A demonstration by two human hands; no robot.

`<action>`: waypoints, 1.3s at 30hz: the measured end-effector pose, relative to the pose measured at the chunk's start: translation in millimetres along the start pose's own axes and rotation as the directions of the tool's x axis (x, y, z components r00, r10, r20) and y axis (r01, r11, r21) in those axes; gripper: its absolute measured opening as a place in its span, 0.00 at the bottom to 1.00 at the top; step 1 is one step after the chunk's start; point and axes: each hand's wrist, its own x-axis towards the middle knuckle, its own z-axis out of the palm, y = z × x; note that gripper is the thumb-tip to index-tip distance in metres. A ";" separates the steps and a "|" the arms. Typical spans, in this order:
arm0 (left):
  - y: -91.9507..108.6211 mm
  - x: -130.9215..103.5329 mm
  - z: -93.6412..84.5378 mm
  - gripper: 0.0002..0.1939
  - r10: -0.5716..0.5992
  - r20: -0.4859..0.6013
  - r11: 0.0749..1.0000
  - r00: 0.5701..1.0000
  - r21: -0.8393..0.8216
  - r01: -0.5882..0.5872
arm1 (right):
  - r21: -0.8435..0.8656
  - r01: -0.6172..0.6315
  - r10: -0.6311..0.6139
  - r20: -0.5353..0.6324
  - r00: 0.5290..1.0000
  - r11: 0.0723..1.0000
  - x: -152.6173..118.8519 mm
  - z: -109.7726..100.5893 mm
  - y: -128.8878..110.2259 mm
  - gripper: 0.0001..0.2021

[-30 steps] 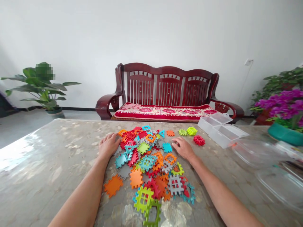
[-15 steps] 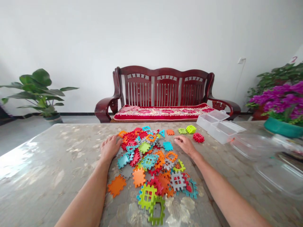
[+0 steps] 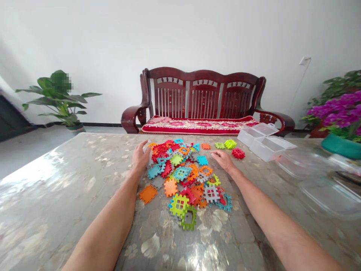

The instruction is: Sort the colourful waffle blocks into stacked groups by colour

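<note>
No text, label, brand, number or sign is being shown legibly anywhere in the view. On the plastic pieces (image 3: 180, 173) and the clear box (image 3: 261, 150), no lettering is being made out. Near the right edge, the whitish item (image 3: 345, 162) is being blurred too much for any marking to be read.

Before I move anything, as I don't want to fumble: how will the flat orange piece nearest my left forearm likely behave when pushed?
The orange piece looks thin and plastic, so probably stiff and light. Lying flat on the glossy tabletop, it would likely slide rather than roll. Its toothed edge might catch on neighbouring pieces.
</note>
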 end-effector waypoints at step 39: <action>143.4 -131.0 22.9 0.17 0.722 0.628 0.475 0.289 -0.148 -0.867 | -0.176 0.409 -0.371 0.214 0.904 0.896 -94.9 -17.4 -67.7 0.19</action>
